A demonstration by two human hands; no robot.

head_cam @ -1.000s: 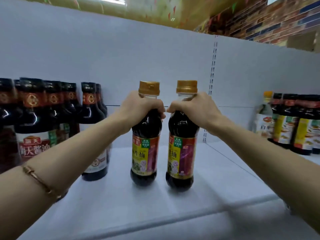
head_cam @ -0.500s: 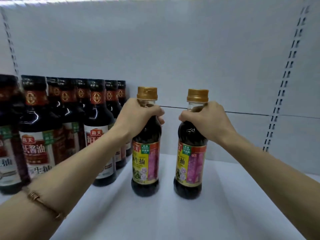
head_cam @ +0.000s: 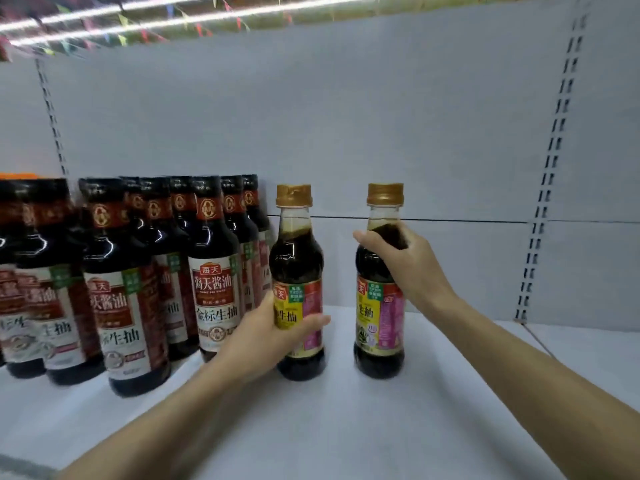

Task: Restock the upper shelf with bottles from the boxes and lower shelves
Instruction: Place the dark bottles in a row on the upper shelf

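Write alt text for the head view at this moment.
Two gold-capped soy sauce bottles stand on a white shelf: the left hand grips the left bottle at its label, the right hand grips the right bottle near its shoulder. Dark-capped bottles crowd the left.

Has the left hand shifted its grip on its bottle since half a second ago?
Yes. The left hand has dropped from the left gold-capped bottle's neck to its label.

Gold-capped bottles (head_cam: 297,282) in my grip: two, one per hand
Dark-capped bottles (head_cam: 214,271) on my left: at least nine; the rows overlap, exact count unclear
Shelf (head_cam: 346,427): one
My hands (head_cam: 266,336): two
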